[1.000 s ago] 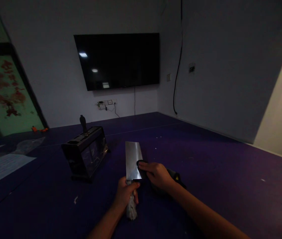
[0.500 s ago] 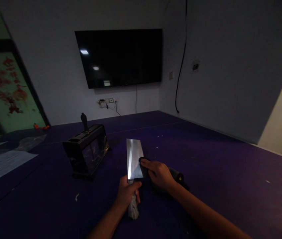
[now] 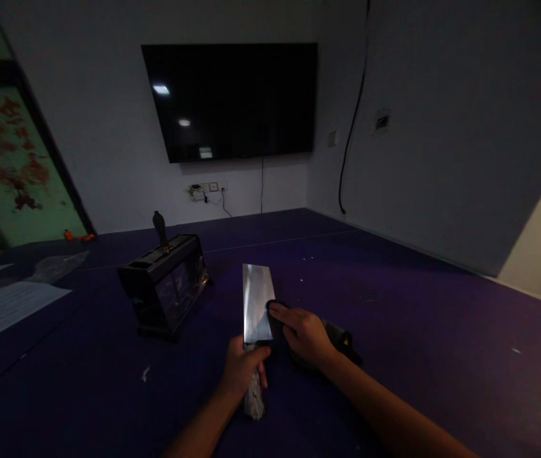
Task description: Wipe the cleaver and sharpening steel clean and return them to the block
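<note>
A cleaver (image 3: pixel 257 302) with a broad shiny blade points away from me, above the purple surface. My left hand (image 3: pixel 242 369) is closed around its handle (image 3: pixel 253 399), which looks wrapped in pale material. The thumb lies across the top of the handle near the blade. My right hand (image 3: pixel 306 334) is closed on a small dark piece (image 3: pixel 274 312) with a rounded edge, pressed to the blade's right side; its kind is too dark to tell. Behind the right wrist a dark object (image 3: pixel 344 343) with a yellow spot is partly hidden.
On the purple surface (image 3: pixel 417 331) a black-framed case with clear sides (image 3: pixel 175 286) and an upright dark handle stands to the left. Printed paper (image 3: pixel 10 310) and clear plastic (image 3: pixel 60 266) lie farther left. A television (image 3: pixel 236 102) hangs on the wall.
The camera view has shifted slightly, with the television now a little higher. Both hands keep nearly the same hold and position on the cleaver.
</note>
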Demonstrator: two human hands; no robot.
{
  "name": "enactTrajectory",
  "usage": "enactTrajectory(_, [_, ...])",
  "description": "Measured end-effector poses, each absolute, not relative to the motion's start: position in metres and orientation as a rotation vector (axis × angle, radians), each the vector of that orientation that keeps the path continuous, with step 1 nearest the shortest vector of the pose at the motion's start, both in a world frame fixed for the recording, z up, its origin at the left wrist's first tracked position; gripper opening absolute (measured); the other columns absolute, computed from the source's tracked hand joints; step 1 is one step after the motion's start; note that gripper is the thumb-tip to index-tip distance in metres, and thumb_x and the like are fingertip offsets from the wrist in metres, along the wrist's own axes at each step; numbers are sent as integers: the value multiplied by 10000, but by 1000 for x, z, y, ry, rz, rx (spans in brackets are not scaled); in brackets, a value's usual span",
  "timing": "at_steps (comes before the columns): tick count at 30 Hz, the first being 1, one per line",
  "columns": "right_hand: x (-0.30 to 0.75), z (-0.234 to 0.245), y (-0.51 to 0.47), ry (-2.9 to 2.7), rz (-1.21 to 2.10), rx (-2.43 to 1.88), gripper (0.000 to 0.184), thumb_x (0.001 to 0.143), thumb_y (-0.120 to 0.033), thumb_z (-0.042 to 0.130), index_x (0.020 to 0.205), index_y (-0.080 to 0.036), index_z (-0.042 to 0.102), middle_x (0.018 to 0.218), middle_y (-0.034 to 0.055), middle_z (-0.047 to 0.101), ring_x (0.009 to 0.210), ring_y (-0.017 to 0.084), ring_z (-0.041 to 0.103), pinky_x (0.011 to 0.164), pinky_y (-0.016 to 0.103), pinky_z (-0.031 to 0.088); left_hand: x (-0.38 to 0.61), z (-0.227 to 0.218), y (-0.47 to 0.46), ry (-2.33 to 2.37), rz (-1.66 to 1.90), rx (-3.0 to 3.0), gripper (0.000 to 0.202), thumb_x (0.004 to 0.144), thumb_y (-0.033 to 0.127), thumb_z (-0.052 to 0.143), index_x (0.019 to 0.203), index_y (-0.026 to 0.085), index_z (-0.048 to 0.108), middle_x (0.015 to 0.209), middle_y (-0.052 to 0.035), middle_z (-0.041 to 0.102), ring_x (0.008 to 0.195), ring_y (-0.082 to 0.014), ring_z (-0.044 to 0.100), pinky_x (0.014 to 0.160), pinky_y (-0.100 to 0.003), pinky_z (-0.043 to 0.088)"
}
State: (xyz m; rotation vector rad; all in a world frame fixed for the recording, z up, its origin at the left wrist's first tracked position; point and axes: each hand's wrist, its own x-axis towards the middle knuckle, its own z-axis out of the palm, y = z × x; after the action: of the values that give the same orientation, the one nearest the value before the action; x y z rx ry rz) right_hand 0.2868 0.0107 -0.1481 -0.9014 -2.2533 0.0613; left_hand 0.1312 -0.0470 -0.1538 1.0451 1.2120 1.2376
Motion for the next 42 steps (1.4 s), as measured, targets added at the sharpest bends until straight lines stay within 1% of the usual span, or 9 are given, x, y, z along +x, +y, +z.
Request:
enactTrajectory(8, [282,-146,8,-2306,75,-890,477,697,-59,394,1124,-185,566,1170,40,550,996,162,563,855,291,452,130,-155,-43,1274,1303,966,196,548,321,587,569,167,467,297,47,423,232,-133,433,270,-193,280])
enactTrajectory(12, [280,-148,7,-2343,78,-866,508,686,-48,388,1144,-197,550,1178,34,544,974,156,573,841,287,457,129,-156,-41,1267,1330,882,222,535,338,603,604,167,480,316,60,423,234,-131,431,266,-198,288])
enactTrajectory(17, [276,-149,3,-2365,97,-822,501,679,-52,399,1126,-208,565,1169,31,553,956,159,581,822,280,463,128,-159,-39,1259,1351,820,260,525,350,632,642,164,492,343,71,425,231,-124,425,261,-200,293])
enactTrajectory(24, [271,-146,-5,-2431,152,-622,540,651,-38,403,1135,-225,553,1157,27,564,960,149,580,832,273,453,128,-155,-40,1266,1358,838,240,539,348,623,548,159,476,333,58,408,229,-111,411,264,-195,283])
enactTrajectory(31, [273,-146,-3,-2414,139,-629,507,643,-44,393,1082,-209,587,1146,18,573,949,155,586,818,280,463,127,-156,-40,1254,1330,871,233,553,345,601,519,158,465,331,48,412,241,-118,426,268,-197,287])
enactTrajectory(37, [274,-147,-1,-2362,186,-625,538,644,-39,389,1117,-223,567,1131,14,583,978,146,573,840,270,453,126,-155,-40,1257,1308,878,222,544,333,609,564,158,475,340,59,416,236,-117,425,259,-193,284])
enactTrajectory(42, [277,-148,2,-2309,232,-750,542,671,-60,402,1183,-198,513,1056,43,627,877,153,614,782,274,484,127,-154,-42,1261,1284,892,177,554,300,586,586,159,484,341,62,430,235,-116,430,257,-187,286])
